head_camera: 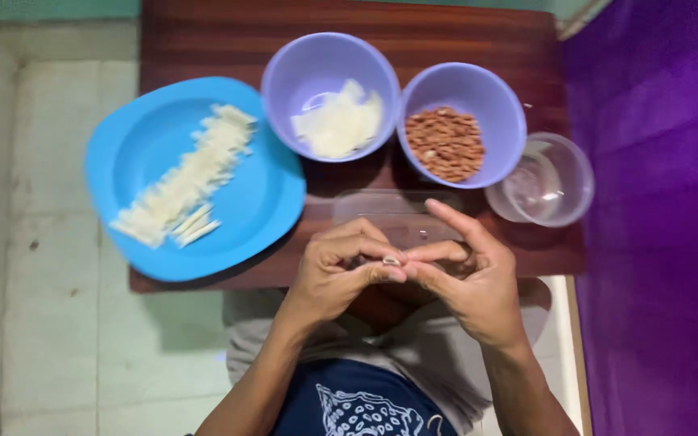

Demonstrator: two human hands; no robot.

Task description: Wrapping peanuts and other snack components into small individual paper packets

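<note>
Closest to the camera, both hands are brought together over the lap, right at the near edge of the little wooden table (203,32). The left hand (337,270) and right hand (470,278) are each pinching the same tiny thing, a small pale piece (391,261) that looks like a nut kernel or a bit of wrapper, too small to tell. Thumb and forefinger tips on both sides are clamped tight on it, while the right index finger sticks up loose and the other fingers are curled in. My take on doing this bit well: keep the grip at the fingertips, work with the nails rather than squeezing hard, and stay over the table so anything that drops doesn't land on the floor. Just past the hands there's a clear flat lid or tray (393,214) lying on the wood. Behind that, left to right: a blue plate (260,202) hanging a bit off the table's left edge with a row of pale strips (183,178) lined up diagonally, a lilac bowl (317,60) with pale flakes (339,123) in it, a second lilac bowl (486,93) holding brown nuts (446,144), and a clear plastic cup (571,173) touching that second bowl. Purple cloth (664,202) runs down the right side.
</note>
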